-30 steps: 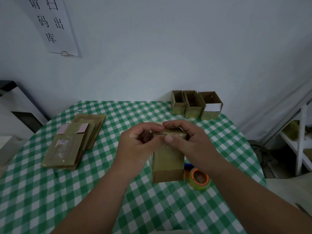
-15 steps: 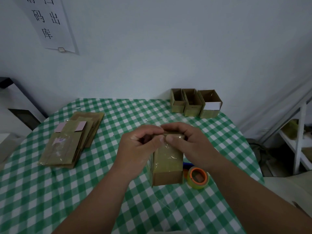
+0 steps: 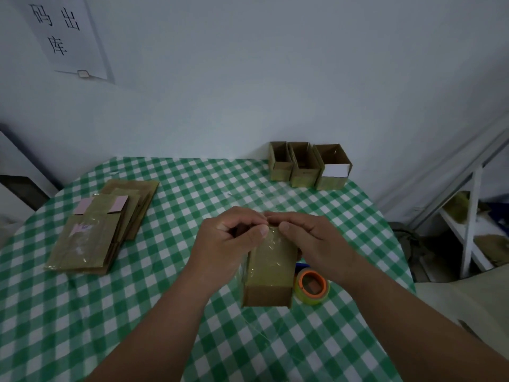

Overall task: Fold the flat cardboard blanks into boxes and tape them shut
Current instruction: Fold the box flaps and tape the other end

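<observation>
On a green-checked table [image 3: 143, 293] against a pale wall [image 3: 275, 78] bearing a paper sign [image 3: 68, 37], the left hand [image 3: 225, 244] and right hand [image 3: 316, 241] curl their fingers over the upright box [image 3: 271, 268], tape roll [image 3: 312, 286] beside it, flat blanks [image 3: 93, 238] left, three open boxes [image 3: 305, 166] behind.

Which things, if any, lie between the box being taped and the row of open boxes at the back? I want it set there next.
Nothing visible: only bare checked tablecloth separates the box from the open boxes.
</observation>
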